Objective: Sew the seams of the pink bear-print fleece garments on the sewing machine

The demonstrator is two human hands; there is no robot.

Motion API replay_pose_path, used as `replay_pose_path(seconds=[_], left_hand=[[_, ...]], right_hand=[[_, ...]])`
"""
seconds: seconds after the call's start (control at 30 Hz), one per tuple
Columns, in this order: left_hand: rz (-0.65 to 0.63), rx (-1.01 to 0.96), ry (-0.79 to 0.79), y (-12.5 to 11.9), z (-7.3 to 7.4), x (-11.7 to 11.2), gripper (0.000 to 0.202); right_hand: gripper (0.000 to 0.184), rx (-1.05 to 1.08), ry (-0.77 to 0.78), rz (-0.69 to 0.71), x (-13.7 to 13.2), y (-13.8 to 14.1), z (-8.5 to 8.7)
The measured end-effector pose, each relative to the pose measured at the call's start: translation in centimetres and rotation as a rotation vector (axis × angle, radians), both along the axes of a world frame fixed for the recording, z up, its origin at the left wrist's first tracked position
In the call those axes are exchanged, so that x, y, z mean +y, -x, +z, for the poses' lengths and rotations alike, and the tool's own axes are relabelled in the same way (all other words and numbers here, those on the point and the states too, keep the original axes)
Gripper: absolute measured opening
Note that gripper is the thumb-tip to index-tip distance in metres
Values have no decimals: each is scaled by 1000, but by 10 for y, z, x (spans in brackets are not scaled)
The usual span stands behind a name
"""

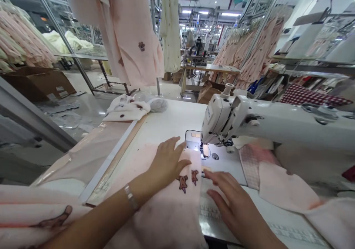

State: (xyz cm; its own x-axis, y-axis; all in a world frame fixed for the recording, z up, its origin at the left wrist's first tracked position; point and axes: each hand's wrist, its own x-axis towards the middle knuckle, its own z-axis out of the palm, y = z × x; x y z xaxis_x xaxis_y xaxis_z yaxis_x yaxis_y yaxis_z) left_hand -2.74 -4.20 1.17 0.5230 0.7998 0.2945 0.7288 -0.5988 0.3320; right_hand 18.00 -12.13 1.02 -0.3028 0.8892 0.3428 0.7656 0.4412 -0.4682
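My left hand (pixel 166 164) lies flat, fingers stretched, on a pale pink fleece piece (pixel 169 204) printed with small bear figures. The fabric runs from my lap up to the needle area (pixel 205 151) of a white sewing machine (pixel 249 121). My right hand (pixel 230 201) rests open on the table just right of the fabric's edge, fingers pointing toward the needle, holding nothing.
A pink and checked fabric pile (pixel 277 178) lies right of the needle under the machine arm. A folded cream garment (pixel 127 108) sits at the table's (pixel 166 125) far left corner. Pink garments (pixel 130 34) hang overhead. Cardboard boxes (pixel 39 81) and racks stand on the floor.
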Motion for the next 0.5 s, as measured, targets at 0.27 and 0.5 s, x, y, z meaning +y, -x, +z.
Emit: replay_pose_path(seconds=[0.27, 0.5], left_hand=[[-293, -192, -336, -3, 40, -27, 15], [-123, -252, -382, 41, 93, -48, 16]], right_hand=[[46, 546, 391, 144, 31, 19, 22], [9, 855, 332, 27, 13, -6, 69]])
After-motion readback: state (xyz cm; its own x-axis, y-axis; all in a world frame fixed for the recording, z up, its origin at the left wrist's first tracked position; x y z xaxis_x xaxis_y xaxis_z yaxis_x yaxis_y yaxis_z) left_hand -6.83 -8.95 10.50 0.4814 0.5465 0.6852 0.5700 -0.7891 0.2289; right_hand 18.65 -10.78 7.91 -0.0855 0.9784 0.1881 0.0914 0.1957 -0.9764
